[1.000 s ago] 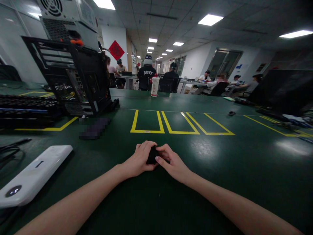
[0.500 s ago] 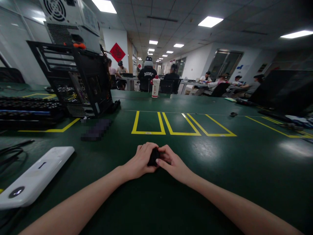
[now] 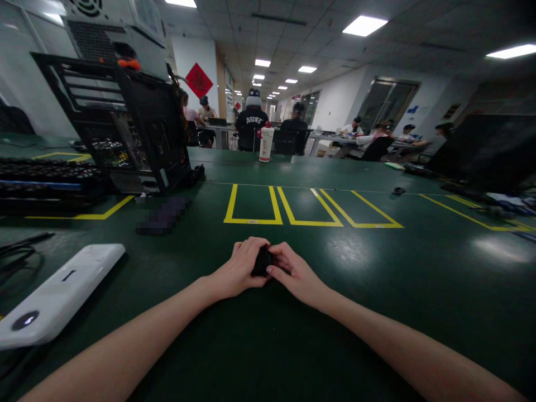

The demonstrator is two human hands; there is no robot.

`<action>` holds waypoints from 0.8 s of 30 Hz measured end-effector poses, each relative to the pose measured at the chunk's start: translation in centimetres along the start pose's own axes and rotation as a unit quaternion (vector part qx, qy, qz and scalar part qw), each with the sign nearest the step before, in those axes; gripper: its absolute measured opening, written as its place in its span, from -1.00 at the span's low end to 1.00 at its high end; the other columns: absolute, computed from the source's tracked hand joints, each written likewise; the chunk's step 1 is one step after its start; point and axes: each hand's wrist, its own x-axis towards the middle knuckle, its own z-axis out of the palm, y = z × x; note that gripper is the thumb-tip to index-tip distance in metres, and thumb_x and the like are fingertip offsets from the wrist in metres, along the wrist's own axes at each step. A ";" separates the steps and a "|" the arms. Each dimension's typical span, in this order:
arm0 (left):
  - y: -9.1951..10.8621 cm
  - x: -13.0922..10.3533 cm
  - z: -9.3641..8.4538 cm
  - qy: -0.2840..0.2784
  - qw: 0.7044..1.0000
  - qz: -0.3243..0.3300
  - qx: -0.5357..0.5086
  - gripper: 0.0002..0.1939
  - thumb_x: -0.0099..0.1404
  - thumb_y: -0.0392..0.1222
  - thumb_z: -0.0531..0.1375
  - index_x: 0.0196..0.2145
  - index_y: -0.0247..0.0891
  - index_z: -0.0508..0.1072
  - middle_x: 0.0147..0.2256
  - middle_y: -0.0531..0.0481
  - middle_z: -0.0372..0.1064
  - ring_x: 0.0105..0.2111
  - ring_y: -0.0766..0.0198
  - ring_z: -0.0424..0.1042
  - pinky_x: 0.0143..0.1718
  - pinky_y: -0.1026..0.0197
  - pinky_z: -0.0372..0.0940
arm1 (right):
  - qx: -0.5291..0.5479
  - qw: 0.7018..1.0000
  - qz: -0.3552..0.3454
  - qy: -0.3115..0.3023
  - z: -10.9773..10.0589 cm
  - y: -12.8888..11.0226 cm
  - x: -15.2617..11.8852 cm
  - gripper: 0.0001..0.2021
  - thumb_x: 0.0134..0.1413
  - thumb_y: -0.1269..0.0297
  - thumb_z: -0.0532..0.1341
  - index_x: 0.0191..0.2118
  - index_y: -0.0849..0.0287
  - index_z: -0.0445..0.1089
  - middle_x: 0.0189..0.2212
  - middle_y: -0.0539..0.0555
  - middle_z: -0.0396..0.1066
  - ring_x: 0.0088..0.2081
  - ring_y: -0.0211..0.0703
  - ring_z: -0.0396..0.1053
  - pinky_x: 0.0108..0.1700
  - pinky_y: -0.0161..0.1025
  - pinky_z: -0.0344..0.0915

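We are resting both forearms on a wide dark green tabletop [image 3: 419, 290] that is filling most of the view. At the far left a black open computer case [image 3: 138, 139] is standing upright on it, and beside that case a black keyboard [image 3: 46, 181] is lying. Near our left arm a long white device [image 3: 58, 296] is lying flat, and a black cable [image 3: 20, 251] is curling just beyond it. Ahead of us three yellow tape rectangles [image 3: 310, 206] are marking the surface, and farther back a white bottle with a red cap [image 3: 265, 143] is standing upright. Other people are sitting at tables in the background, well apart from us.

Near the middle, just in front of the yellow marks, we are holding a small black object [image 3: 262, 261] between both hands, low over the surface. Our left hand [image 3: 240, 268] is curling around its left side with the fingers bent closed over the top. Our right hand [image 3: 293, 272] is pressing against its right side, with the thumb and fingers pinched onto it. We cannot tell what the object is, because the hands are covering most of it.
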 end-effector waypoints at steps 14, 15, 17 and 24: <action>0.3 -0.1 -0.3 -0.009 1.000 -0.004 -0.004 -0.49 0.13 -0.27 0.19 -0.01 -0.19 0.04 -0.10 -0.10 0.14 -0.08 0.11 0.19 -0.06 0.03 0.08 | 0.025 0.999 0.022 -0.002 -0.2 0.1 0.0 -0.79 0.05 0.33 0.14 -0.15 0.11 0.17 -0.19 0.03 0.28 -0.11 -0.17 0.32 -0.05 -0.11 0.30; 0.2 -0.1 -0.2 -0.009 1.000 -0.004 -0.004 -0.48 0.13 -0.27 0.18 -0.01 -0.19 0.03 -0.09 -0.11 0.13 -0.08 0.10 0.19 -0.06 0.03 0.08 | 0.036 0.999 0.015 -0.012 -0.3 0.0 -0.1 -0.76 0.03 0.35 0.16 -0.15 0.10 0.16 -0.18 0.02 0.27 -0.10 -0.18 0.32 -0.03 -0.12 0.29; 0.2 -0.1 -0.2 -0.007 1.000 -0.003 -0.004 -0.47 0.13 -0.27 0.18 0.00 -0.18 0.02 -0.09 -0.11 0.13 -0.07 0.08 0.19 -0.06 0.02 0.08 | 0.047 0.999 0.009 -0.021 -0.3 -0.1 -0.3 -0.74 0.01 0.37 0.18 -0.15 0.09 0.16 -0.17 0.01 0.26 -0.09 -0.19 0.32 -0.04 -0.13 0.30; 0.4 0.1 -0.2 -0.002 1.000 -0.010 -0.006 -0.50 0.13 -0.25 0.19 -0.02 -0.17 0.05 -0.10 -0.10 0.14 -0.08 0.07 0.19 -0.08 0.01 0.08 | 0.041 0.998 0.027 0.029 -0.2 0.1 0.2 -0.79 0.03 0.33 0.16 -0.18 0.11 0.16 -0.19 0.04 0.27 -0.12 -0.16 0.32 -0.11 -0.13 0.34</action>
